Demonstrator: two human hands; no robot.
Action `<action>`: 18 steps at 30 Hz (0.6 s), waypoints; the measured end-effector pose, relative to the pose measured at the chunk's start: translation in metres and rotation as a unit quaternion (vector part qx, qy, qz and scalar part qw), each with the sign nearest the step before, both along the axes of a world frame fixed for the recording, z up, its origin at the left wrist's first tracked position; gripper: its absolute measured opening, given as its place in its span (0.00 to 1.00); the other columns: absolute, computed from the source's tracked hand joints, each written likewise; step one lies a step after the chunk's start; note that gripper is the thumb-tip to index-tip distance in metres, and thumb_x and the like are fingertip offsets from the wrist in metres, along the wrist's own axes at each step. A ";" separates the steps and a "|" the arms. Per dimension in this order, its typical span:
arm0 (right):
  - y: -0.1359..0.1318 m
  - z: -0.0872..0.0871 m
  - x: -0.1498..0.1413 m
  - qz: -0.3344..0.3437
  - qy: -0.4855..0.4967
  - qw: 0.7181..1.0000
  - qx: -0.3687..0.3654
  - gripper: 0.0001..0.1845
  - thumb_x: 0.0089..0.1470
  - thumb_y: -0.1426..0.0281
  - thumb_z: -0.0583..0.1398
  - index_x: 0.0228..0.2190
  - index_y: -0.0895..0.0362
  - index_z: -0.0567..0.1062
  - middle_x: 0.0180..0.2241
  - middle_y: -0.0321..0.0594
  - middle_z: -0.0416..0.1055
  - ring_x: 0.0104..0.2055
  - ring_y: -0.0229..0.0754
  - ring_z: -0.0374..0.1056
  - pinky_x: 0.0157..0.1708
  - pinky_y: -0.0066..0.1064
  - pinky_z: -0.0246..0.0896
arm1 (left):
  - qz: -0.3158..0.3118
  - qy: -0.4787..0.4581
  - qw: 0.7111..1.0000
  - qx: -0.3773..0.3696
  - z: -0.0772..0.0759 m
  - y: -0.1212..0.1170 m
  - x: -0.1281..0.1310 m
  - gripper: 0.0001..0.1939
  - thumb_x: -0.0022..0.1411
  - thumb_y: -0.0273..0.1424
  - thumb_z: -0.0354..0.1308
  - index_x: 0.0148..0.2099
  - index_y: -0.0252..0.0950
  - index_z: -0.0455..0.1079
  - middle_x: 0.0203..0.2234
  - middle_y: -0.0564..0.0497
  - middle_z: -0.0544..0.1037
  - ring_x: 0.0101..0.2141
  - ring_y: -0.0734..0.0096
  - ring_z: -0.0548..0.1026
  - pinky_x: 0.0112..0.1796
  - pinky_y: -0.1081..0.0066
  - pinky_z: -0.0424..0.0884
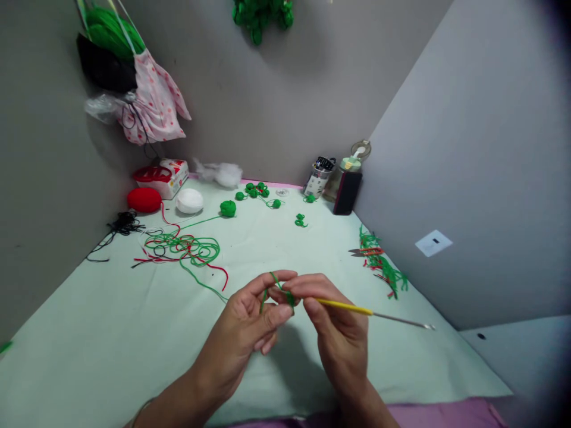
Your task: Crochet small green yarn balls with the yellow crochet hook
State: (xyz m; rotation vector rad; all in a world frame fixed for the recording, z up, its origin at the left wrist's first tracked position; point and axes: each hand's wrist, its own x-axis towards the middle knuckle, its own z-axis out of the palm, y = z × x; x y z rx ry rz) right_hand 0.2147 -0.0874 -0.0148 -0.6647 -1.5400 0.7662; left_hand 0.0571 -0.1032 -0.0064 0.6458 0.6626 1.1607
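Observation:
My left hand [254,324] pinches a small green crochet piece [289,297] between thumb and fingers. A strand of green yarn [264,299] loops over its index finger and trails back to the loose tangle on the table. Close beside it, my right hand [341,330] grips a yellow-handled crochet hook [345,307], whose bare metal end points out to the right. The hook's other end is hidden by the fingers at the green piece.
At the left lie tangled yarn [191,246], a red yarn ball [144,200] and a white ball [190,201]. Small green crocheted balls [228,208] sit farther back. Orange-handled scissors [372,252] rest by yarn scraps [390,273] at right. A phone [348,194] leans near a bottle.

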 end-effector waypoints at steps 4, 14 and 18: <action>-0.004 -0.004 0.000 -0.059 -0.089 0.992 0.073 0.16 0.67 0.80 0.60 0.47 0.50 0.82 0.40 0.39 0.82 0.43 0.39 0.78 0.42 0.29 0.76 | 0.037 0.040 0.998 0.014 -0.004 -0.001 0.004 0.18 0.58 0.34 0.77 0.51 0.42 0.84 0.32 0.57 0.76 0.17 0.91 0.63 0.20 0.82 0.62; -0.001 -0.010 0.009 -0.068 0.018 0.997 0.022 0.14 0.69 0.76 0.59 0.44 0.49 0.83 0.34 0.37 0.78 0.34 0.39 0.73 0.34 0.32 0.71 | 0.026 -0.072 0.994 -0.076 -0.003 0.008 -0.002 0.13 0.51 0.30 0.80 0.40 0.35 0.86 0.18 0.63 0.64 0.15 0.92 0.47 0.16 0.84 0.52; 0.002 -0.006 0.005 0.018 0.049 0.997 -0.055 0.10 0.69 0.70 0.61 0.41 0.50 0.85 0.36 0.39 0.79 0.37 0.40 0.74 0.36 0.32 0.71 | 0.029 -0.021 0.999 -0.025 -0.003 0.005 0.002 0.13 0.55 0.30 0.77 0.44 0.40 0.86 0.24 0.58 0.74 0.17 0.89 0.59 0.22 0.82 0.64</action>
